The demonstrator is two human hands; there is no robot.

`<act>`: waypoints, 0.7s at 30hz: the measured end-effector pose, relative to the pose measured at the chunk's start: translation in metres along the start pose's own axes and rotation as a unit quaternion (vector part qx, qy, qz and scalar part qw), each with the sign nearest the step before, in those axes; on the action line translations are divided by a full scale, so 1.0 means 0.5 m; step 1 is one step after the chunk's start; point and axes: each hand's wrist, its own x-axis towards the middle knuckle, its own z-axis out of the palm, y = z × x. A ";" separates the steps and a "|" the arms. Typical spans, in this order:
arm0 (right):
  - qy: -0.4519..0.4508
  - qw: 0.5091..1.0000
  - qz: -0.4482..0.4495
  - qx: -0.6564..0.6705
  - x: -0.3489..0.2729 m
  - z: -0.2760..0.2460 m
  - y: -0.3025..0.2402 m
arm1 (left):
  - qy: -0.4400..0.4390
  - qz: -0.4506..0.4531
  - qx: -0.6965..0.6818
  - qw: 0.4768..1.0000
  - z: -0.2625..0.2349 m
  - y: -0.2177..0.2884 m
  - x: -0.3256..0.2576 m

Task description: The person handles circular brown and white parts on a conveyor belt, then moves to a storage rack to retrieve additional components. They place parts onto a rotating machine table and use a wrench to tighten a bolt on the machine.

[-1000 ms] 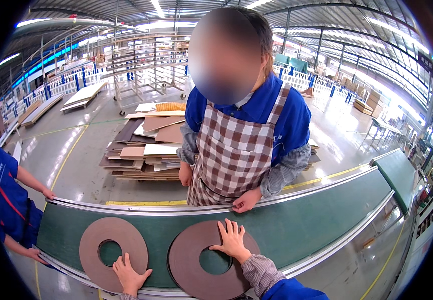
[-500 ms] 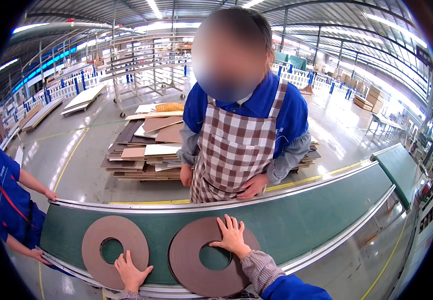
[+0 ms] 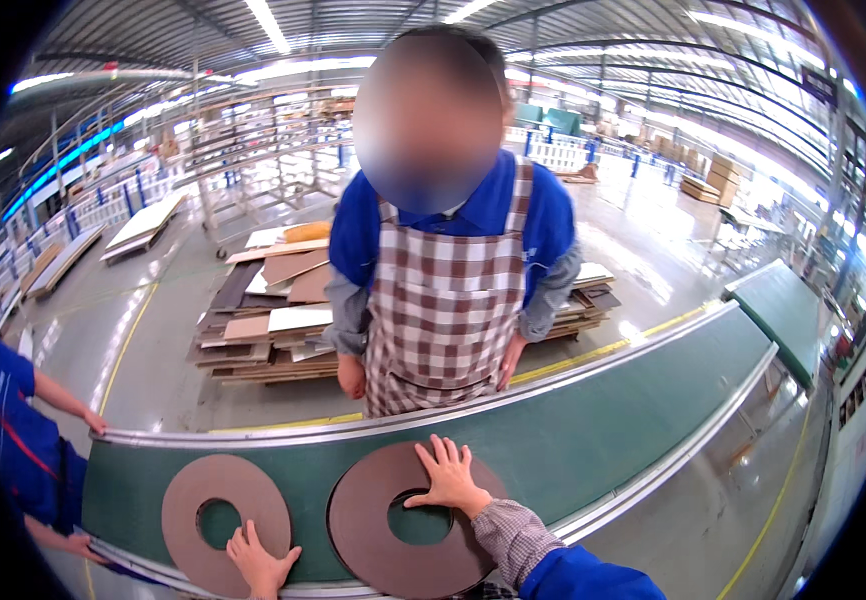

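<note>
Coils (image 3: 358, 525) sit under our spread left hand (image 3: 263, 568) and right hand (image 3: 450, 482), nothing clasped, so probably just steadying; shifting them calls for firmer hold.

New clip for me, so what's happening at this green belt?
A person has both hands on two brown ring-shaped rolls lying flat on the green belt. The left hand rests on the lighter roll, and the right hand is spread on the darker roll, its thumb over the hole. Across the belt, a co-worker in a checked apron stands with arms lowered. Another person in blue has hands at the belt's left end.
</note>
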 end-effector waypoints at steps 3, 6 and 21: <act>-0.003 1.000 0.016 0.001 0.006 -0.014 -0.006 | 0.054 0.061 0.006 0.997 -0.041 0.039 -0.008; 0.026 0.999 -0.013 0.038 0.011 -0.010 -0.004 | 0.098 0.101 0.039 0.989 -0.087 0.077 -0.019; 0.003 1.000 -0.004 0.011 0.038 -0.052 -0.035 | 0.095 0.117 -0.001 0.989 -0.017 -0.001 0.035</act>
